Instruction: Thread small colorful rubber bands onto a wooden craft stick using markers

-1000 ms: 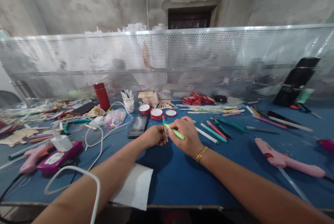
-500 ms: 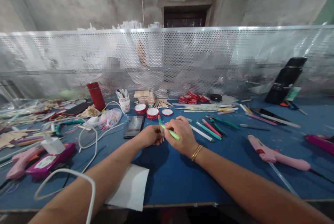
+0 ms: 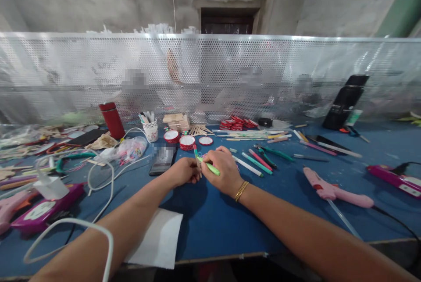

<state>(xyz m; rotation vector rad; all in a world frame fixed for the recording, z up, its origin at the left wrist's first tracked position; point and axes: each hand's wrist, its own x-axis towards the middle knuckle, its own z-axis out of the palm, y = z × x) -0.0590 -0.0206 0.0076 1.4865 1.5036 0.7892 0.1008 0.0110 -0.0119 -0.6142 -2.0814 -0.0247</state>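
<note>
My left hand (image 3: 183,171) is closed on a narrow wooden stick (image 3: 195,150), held upright, with red and green colour on its upper end. In my right hand (image 3: 225,169) is a light green marker (image 3: 212,168), its tip end against or very close to the stick; I cannot tell if it touches. A gold bracelet (image 3: 241,190) circles the right wrist. Just beyond the hands sit two round red-rimmed tins (image 3: 187,143) and a flat red-rimmed disc (image 3: 205,141). A dark phone (image 3: 162,161) lies beside my left hand.
Right of my hands lie several markers (image 3: 257,163), pliers (image 3: 278,154) and a pink glue gun (image 3: 332,190). On the left are a red flask (image 3: 112,120), a paper cup of pens (image 3: 151,131), a white cable (image 3: 110,238) and a purple power strip (image 3: 49,209). White paper (image 3: 161,238) lies under my left forearm.
The whole view has turned a little to the right, so everything appears shifted left. Both hands keep nearly the same pose, with the stick and marker still together.
</note>
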